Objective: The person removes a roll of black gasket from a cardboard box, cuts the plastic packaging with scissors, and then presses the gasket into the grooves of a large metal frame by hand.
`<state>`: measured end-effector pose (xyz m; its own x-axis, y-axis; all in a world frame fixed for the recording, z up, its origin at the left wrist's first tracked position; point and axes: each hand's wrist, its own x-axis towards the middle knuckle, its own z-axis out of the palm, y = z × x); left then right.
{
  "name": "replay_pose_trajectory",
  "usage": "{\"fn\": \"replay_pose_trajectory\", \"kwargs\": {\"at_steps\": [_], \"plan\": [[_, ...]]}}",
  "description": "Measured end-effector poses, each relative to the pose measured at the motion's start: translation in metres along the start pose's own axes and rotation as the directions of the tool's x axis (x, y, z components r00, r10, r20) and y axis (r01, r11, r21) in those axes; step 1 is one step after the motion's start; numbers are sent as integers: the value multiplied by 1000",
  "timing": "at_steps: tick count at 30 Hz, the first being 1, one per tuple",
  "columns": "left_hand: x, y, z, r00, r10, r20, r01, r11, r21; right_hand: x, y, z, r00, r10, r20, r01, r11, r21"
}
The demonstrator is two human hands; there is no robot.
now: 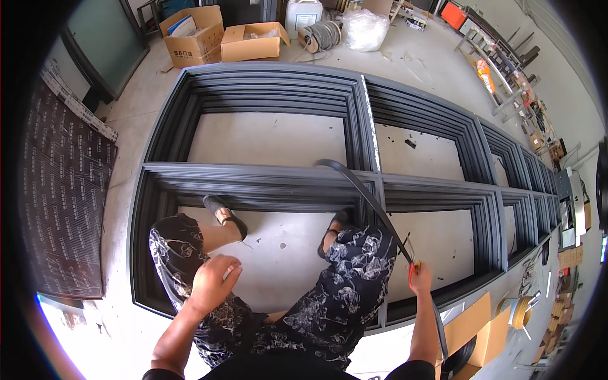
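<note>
In the head view, we see the strip [373,201], long, black and bendy, slanting from far left to near right across the dark frames [259,172] stacked on the floor [278,133]. Its far end curls over the middle crossbar, and its near stretch runs past our right hand [422,279] toward an open box [467,329] at the near right. Our right hand is the nearer one, right beside the strip; from its fingers the longer visible length lies far and to the left. Those fingers are wrapped around the orange-red handle of a tool [412,273]; we cannot tell whether they pinch the strip too. Our left hand [215,280] hangs over the left knee, well apart from the strip, its fingers loosely half curled with nothing visible in them. Our feet are on the floor inside the near left opening.
</note>
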<state>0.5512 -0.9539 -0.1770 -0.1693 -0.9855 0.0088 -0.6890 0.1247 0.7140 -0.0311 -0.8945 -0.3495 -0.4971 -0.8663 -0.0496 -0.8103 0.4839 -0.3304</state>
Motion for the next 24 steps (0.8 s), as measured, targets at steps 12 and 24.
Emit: {"fn": "replay_pose_trajectory", "kwargs": {"at_steps": [12, 24], "plan": [[115, -31, -23, 976, -83, 200, 143, 942, -303, 35, -55, -49, 814, 241, -528, -170, 969, 180], [183, -10, -55, 898, 28, 438, 439, -43, -897, 56, -579, -130, 501, -738, -452, 820, 237, 521]]}}
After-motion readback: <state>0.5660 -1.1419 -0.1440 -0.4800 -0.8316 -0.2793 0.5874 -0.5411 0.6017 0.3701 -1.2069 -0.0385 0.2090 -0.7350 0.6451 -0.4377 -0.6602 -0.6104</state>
